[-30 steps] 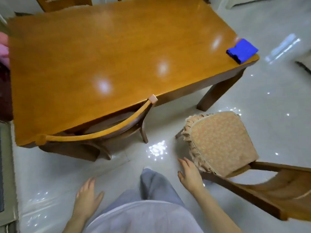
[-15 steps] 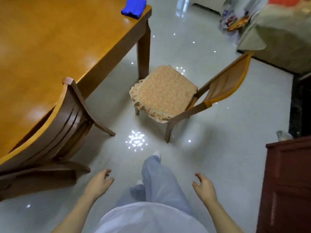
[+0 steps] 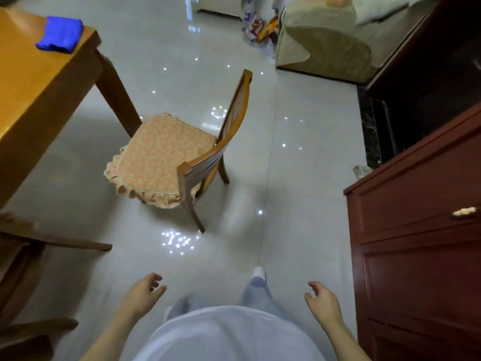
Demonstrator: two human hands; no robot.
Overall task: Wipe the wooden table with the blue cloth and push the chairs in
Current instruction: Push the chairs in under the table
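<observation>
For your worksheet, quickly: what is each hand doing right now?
Left hand: open, fingers loosely curled, holding nothing.
Right hand: open, fingers loosely curled, holding nothing.

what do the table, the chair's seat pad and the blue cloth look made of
Table: wood, it seems, under a smooth honey varnish with soft sheen.
Seat pad: patterned fabric, shown by its frilled edge.
Blue cloth: soft fuzzy textile, perhaps microfibre; too blurred to tell.

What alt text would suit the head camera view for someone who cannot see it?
A cushioned wooden chair stands pulled out near the corner of a wooden table, where a folded blue cloth lies. The person's left hand and right hand hang empty, fingers loosely curled, above a glossy tiled floor, with a dark red cabinet on the right.
</observation>
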